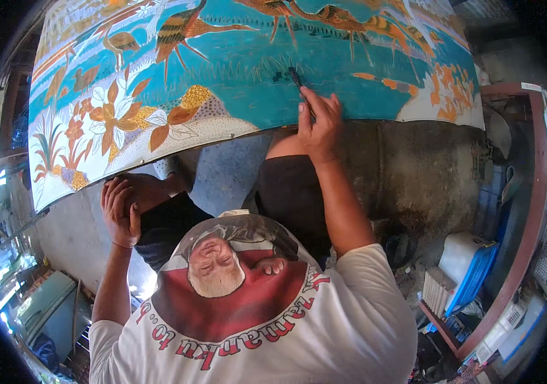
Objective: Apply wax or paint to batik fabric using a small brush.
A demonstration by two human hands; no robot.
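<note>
A large cloth (235, 70) painted turquoise with orange birds, flowers and white dotted areas hangs stretched in front of me. My right hand (318, 121) grips a thin dark tool (295, 77) whose tip touches the turquoise part near the cloth's lower edge. My left hand (120, 208) rests flat on my left knee below the cloth's lower left edge and holds nothing. I sit with both knees up, in dark shorts and a white printed shirt.
A concrete floor (414, 173) lies under the cloth. At the right stands a red-brown wooden shelf frame (529, 217) with a white and blue container (468, 262) and other items. Metal pieces and clutter lie at the lower left (43, 301).
</note>
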